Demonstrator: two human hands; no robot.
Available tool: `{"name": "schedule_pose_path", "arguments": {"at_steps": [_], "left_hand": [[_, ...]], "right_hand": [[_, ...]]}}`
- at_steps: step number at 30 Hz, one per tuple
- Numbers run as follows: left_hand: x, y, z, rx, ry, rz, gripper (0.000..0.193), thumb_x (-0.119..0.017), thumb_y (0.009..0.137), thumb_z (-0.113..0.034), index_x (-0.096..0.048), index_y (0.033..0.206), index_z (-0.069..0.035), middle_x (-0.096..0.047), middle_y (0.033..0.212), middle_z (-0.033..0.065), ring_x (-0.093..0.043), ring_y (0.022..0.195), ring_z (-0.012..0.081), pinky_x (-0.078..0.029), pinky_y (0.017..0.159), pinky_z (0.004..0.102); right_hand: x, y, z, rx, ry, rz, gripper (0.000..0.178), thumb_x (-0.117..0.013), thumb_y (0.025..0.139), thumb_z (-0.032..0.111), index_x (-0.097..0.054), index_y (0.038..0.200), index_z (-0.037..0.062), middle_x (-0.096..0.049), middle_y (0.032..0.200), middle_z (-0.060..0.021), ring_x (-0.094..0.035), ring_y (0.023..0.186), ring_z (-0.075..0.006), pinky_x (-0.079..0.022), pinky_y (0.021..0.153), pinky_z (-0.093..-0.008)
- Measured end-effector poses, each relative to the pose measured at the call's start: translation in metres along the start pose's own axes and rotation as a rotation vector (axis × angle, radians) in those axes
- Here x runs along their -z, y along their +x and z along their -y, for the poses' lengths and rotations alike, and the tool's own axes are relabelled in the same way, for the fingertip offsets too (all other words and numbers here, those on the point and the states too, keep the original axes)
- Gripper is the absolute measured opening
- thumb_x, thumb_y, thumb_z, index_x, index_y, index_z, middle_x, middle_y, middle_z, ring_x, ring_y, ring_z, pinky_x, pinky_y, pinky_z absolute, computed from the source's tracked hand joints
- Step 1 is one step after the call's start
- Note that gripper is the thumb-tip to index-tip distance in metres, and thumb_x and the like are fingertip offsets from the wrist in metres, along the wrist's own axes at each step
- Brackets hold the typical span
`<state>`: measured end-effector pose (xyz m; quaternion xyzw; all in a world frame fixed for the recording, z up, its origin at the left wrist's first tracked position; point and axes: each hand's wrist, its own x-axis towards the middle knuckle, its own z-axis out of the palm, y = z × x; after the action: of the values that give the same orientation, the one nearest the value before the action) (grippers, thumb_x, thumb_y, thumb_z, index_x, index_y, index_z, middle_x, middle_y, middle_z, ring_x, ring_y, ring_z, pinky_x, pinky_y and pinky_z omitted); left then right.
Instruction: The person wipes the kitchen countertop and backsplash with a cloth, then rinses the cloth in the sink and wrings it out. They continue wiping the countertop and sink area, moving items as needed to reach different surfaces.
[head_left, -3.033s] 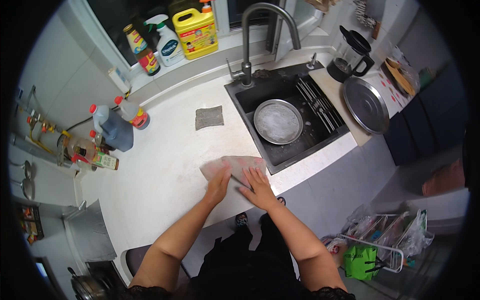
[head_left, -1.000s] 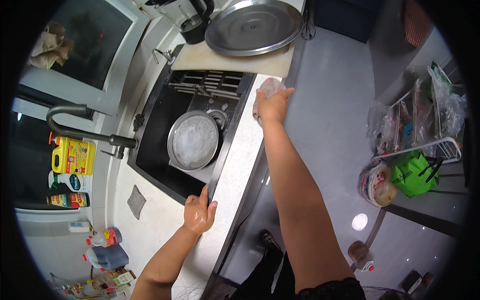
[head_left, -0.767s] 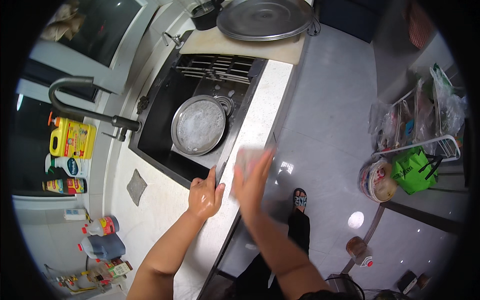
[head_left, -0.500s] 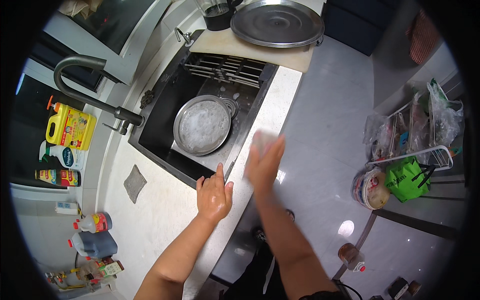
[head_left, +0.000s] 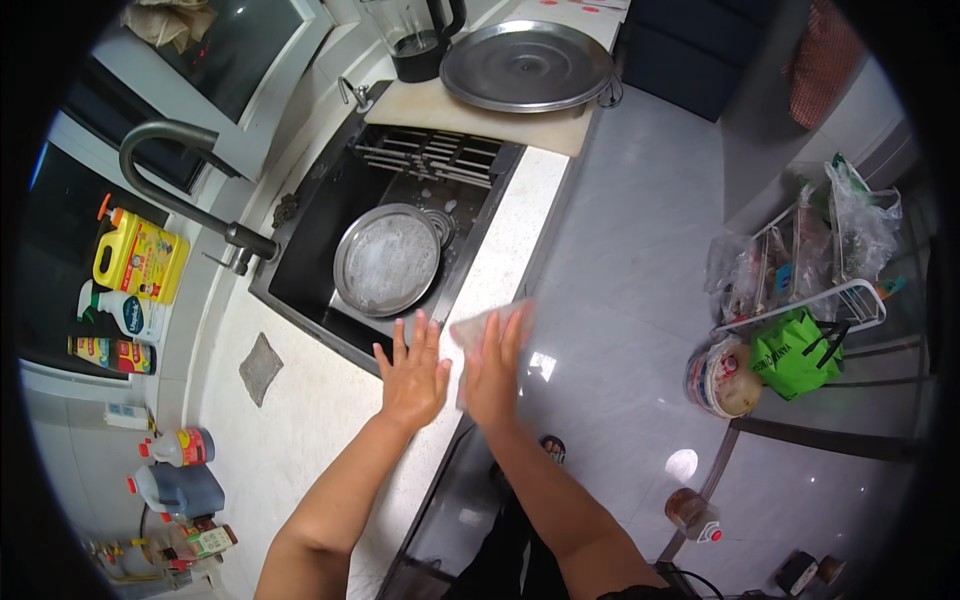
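Note:
My left hand [head_left: 412, 385] rests at the sink's near corner with its fingers spread and nothing in it. My right hand [head_left: 491, 375] holds a pale pinkish cloth [head_left: 470, 331] against the counter's front edge, just right of the left hand; part of the cloth is hidden under the palm and fingers. Beyond both hands, a round metal basin [head_left: 385, 262] with foamy water stands in the dark sink [head_left: 308, 262]. A metal rack [head_left: 430, 158] spans the sink's far end.
A curved faucet [head_left: 165, 130] rises on the sink's left. A grey diamond-shaped cloth [head_left: 262, 369] lies on the white counter [head_left: 270, 455]. At the far end, a large round metal lid [head_left: 526, 66] sits on a cutting board [head_left: 410, 106]. A yellow bottle [head_left: 143, 255] stands by the window.
My right hand has come down and left with the cloth, onto the counter edge. My left hand's fingers have spread wider. The whole view has shifted slightly.

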<state>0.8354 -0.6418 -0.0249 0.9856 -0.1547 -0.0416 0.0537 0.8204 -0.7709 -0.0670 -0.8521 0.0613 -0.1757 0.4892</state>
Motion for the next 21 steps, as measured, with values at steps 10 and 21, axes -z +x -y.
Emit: {"name": "schedule_pose_path", "arguments": {"at_steps": [10, 21], "left_hand": [[0.005, 0.007, -0.023, -0.066, -0.07, -0.032, 0.061, -0.045, 0.095, -0.032, -0.029, 0.148, -0.007, -0.025, 0.156, 0.0151, -0.03, 0.134, 0.0459, -0.028, 0.105, 0.0632], [0.006, 0.009, -0.023, -0.06, -0.074, -0.017, 0.06, -0.049, 0.093, -0.03, -0.034, 0.145, -0.005, -0.026, 0.155, 0.0155, -0.029, 0.136, 0.0441, -0.026, 0.107, 0.0612]], "right_hand": [[-0.009, 0.188, -0.057, 0.102, -0.519, -0.13, 0.049, -0.053, 0.093, 0.02, -0.046, 0.139, 0.0036, -0.029, 0.153, -0.0201, -0.023, 0.137, -0.0525, -0.022, 0.113, -0.0546], [0.025, 0.067, -0.046, 0.505, -0.267, 0.193, 0.043, -0.055, 0.087, 0.017, -0.056, 0.125, -0.0029, -0.048, 0.137, -0.022, -0.03, 0.135, -0.0499, -0.022, 0.112, -0.0597]]}}
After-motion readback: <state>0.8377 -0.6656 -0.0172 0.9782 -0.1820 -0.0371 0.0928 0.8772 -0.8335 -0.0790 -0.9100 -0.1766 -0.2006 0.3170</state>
